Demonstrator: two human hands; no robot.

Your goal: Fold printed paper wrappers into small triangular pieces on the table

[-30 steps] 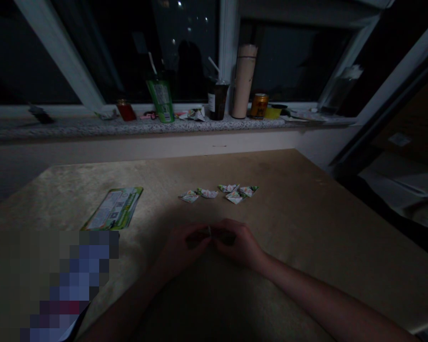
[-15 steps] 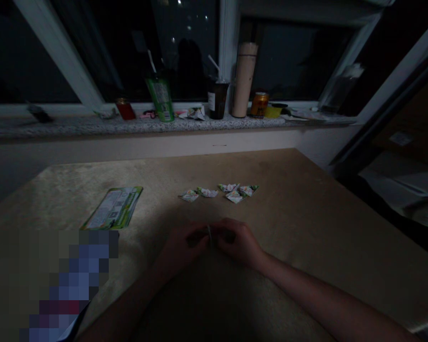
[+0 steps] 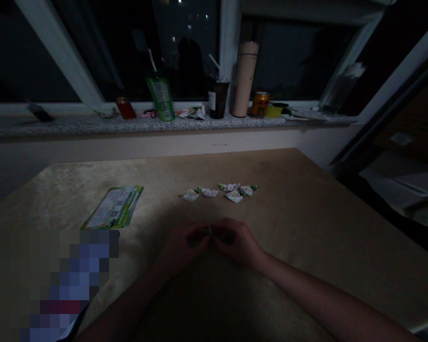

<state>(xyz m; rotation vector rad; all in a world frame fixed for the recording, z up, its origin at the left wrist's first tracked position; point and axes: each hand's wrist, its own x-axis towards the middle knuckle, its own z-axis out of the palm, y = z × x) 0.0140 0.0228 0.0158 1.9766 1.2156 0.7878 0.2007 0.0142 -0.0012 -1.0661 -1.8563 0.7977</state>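
Note:
My left hand (image 3: 181, 247) and my right hand (image 3: 237, 242) meet on the tan table (image 3: 306, 228), fingers curled and pinched together around a small piece of folded paper (image 3: 210, 231) between them. Only a pale sliver of it shows in the dim light. Beyond my hands lies a row of several small folded paper pieces (image 3: 221, 192) with green and white print. A green and white printed sheet (image 3: 114, 207) lies flat to the left of my hands.
On the stone windowsill (image 3: 92, 126) stand a green cup with a straw (image 3: 160, 97), a dark cup (image 3: 217, 99), a tall beige flask (image 3: 244, 80), an orange can (image 3: 259, 104) and a red can (image 3: 125, 109). The table's right edge drops off into darkness.
The pale sliver of paper between my fingertips has become shorter and lower. My hands have stayed in the same place.

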